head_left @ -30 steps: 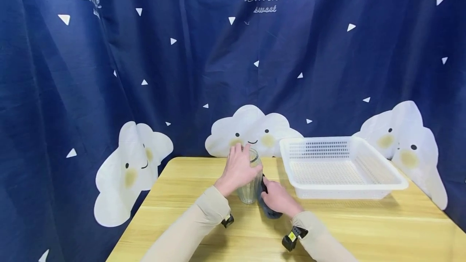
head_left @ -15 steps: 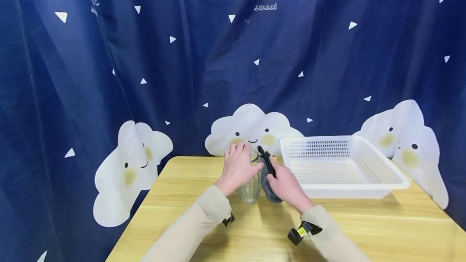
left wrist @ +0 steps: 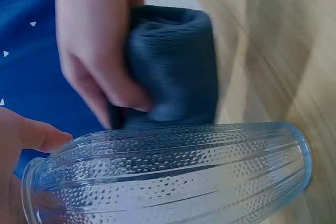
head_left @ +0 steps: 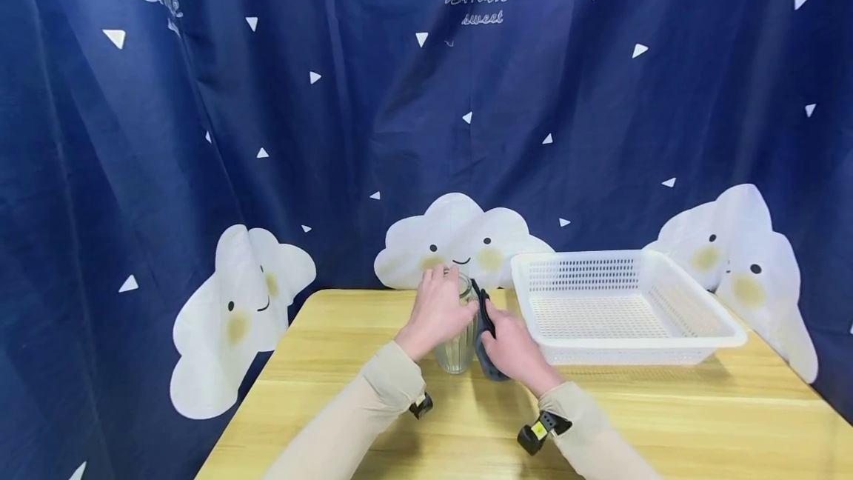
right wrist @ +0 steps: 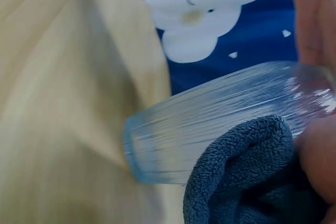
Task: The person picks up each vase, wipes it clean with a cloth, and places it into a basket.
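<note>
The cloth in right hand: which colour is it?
The cloth is dark grey-blue; right wrist view shows best.

Wooden table (head_left: 333, 324) — glass vase (head_left: 456, 352) standing upright, white perforated basket (head_left: 640, 351) nearby.

The head view is brightly and evenly lit; soft shadows are cast on the bench (head_left: 320, 376) beneath the sleeves (head_left: 346, 421). The wrist views are dimmer. In the left one, the right grip (left wrist: 97, 40) and cloth (left wrist: 176, 72) are blurred; in the right one, the bench and vase (right wrist: 199, 116) are streaked, while the cloth's pile is sharply rendered.
</note>
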A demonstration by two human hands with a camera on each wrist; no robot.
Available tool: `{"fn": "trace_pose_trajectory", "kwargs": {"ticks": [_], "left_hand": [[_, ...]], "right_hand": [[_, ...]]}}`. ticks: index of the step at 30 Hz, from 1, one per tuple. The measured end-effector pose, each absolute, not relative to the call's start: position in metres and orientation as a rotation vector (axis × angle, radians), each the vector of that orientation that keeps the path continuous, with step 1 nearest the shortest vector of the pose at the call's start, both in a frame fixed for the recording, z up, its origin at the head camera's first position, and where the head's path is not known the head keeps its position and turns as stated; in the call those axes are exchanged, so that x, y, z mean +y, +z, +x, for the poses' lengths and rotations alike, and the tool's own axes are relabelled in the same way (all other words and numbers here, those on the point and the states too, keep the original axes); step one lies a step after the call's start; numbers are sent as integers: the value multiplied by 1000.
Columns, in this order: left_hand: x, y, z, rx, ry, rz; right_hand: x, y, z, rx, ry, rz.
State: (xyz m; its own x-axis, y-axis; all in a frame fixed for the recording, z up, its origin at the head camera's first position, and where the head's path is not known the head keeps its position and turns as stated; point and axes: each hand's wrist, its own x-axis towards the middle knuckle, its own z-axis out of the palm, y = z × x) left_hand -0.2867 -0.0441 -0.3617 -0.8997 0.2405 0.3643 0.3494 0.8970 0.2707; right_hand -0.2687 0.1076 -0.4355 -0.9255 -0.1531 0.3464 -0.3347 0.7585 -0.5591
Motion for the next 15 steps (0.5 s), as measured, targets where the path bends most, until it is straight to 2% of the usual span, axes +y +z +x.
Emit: {"fn": "trace_pose_trajectory", "kwargs": {"ticks": [8,15], "left_hand": [[-44,-370,-289,-2725,-493,-458],[-45,-369,-291,-2689,-455,-460]], "right_hand": [[106,-469,-271,-2871,912,419],[108,-461,-271,-2791,1071,411]]}}
